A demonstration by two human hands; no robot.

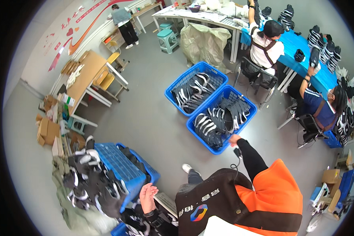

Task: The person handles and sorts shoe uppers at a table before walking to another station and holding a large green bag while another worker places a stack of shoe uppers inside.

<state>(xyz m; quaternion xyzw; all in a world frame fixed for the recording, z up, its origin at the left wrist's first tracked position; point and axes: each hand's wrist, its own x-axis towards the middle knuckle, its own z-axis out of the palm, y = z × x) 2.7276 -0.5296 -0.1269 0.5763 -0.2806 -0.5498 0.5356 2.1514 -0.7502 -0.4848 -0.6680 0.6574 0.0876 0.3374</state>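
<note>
My right hand [235, 139] reaches forward in a black sleeve and grips a small black device [238, 152] with a thin cord hanging from it. It hovers at the near edge of a blue crate [192, 128] filled with black and white shoe uppers [218, 120]. My left hand [147, 195] is low on the left, palm open and fingers spread, holding nothing. It is next to a blue crate [120, 167] heaped with more black and white uppers [88, 177]. My orange and black vest [263, 196] fills the bottom edge.
A second blue crate [187, 74] of uppers stands behind the first. Two seated people [265, 45] work at a blue table [299, 49] lined with shoe forms at right. Another person [122, 19] stands far back. A wooden table [86, 72], cardboard boxes [47, 129], stools and a large sack [204, 41] ring the grey floor.
</note>
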